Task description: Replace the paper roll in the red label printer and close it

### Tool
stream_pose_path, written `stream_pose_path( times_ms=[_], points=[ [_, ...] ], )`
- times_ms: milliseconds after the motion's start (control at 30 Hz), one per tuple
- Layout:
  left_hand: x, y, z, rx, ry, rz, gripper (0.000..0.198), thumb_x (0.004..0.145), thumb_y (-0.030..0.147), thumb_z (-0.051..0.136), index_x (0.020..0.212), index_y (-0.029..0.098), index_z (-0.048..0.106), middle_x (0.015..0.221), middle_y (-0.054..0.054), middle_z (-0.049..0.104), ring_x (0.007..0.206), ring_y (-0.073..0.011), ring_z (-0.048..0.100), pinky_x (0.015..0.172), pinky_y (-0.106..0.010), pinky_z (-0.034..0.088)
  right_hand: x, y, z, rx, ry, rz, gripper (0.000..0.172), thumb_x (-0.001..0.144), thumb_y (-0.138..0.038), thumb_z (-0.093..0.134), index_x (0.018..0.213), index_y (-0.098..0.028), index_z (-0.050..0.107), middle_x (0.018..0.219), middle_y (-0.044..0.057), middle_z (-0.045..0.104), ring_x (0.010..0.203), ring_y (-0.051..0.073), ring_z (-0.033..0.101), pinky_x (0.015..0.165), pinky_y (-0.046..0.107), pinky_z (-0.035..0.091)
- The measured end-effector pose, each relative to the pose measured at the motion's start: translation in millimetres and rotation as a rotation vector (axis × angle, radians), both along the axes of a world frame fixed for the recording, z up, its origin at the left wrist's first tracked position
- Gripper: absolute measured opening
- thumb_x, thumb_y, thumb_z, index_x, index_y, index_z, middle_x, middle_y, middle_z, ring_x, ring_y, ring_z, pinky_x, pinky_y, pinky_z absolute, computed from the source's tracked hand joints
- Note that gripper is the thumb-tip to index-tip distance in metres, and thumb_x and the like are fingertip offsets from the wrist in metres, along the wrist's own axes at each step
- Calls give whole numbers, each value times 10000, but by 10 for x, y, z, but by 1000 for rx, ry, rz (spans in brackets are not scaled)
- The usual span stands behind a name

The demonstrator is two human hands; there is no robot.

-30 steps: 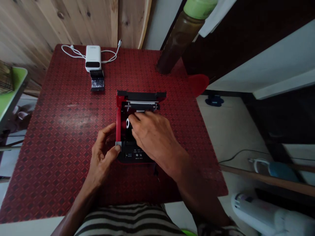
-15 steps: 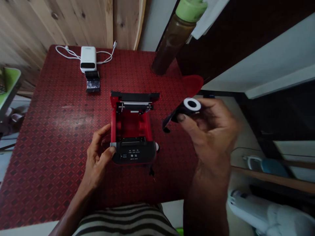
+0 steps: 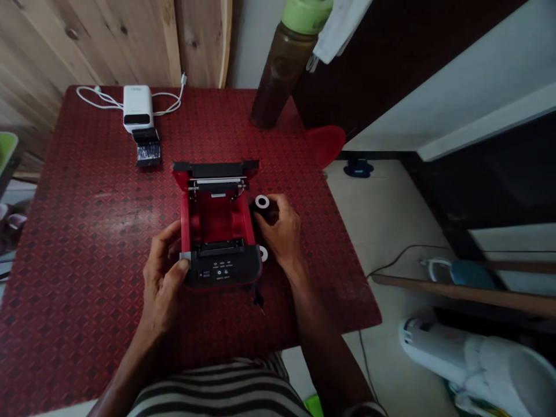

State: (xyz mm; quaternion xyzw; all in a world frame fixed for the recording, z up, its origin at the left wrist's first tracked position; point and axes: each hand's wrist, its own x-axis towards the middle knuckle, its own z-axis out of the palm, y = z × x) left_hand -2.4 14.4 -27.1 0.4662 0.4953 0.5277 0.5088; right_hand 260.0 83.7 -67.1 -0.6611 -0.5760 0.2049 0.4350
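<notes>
Seen from the head camera, the hands are apart on the table [image 3: 87, 231]: the left hand [image 3: 163, 278] clamps the front left corner of an open red printer [image 3: 216, 223], while the right hand [image 3: 278, 229] grips a black roll [image 3: 262, 202] just beside the printer's right wall.

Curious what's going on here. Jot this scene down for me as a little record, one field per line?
Left hand: on the front-left corner of an open red-and-black printer
Right hand: holds a black roll with white cores, beside the printer
Surface: red patterned table
Nearby: white power bank, white cable, brown bottle
</notes>
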Motion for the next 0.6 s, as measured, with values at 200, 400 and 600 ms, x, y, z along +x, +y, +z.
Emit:
stream_pose_path(
  times_ms=[200, 400, 600],
  points=[
    [-19, -14, -65, -7, 46, 0, 580, 1078, 524, 735, 1620, 322, 697, 1561, -82, 741, 1467, -381, 684, 1083, -477, 619, 65, -60, -12, -23, 21, 22, 441, 914, -391, 769, 1321, -241, 691, 1294, 155, 870, 1141, 302, 842, 996, 511, 684],
    [29, -26, -187, 90, 102, 51, 670, 1076, 679, 669, 1626, 297, 702, 1534, -105, 736, 1330, -392, 735, 1033, -496, 630, 348, -623, 163, -101, 24, 71, 271, 998, -295, 740, 1261, -253, 788, 1151, 93, 890, 887, 231, 847, 864, 426, 709],
    [76, -45, -274, 168, 147, 45, 918, 1070, 844, 590, 1817, 317, 503, 1742, -147, 590, 1519, -439, 622, 1180, -600, 570, 376, -1050, 71, -107, -67, 277, 621, 927, -137, 702, 1527, -297, 704, 1436, 111, 828, 1025, 244, 864, 899, 425, 738]
  ],
)
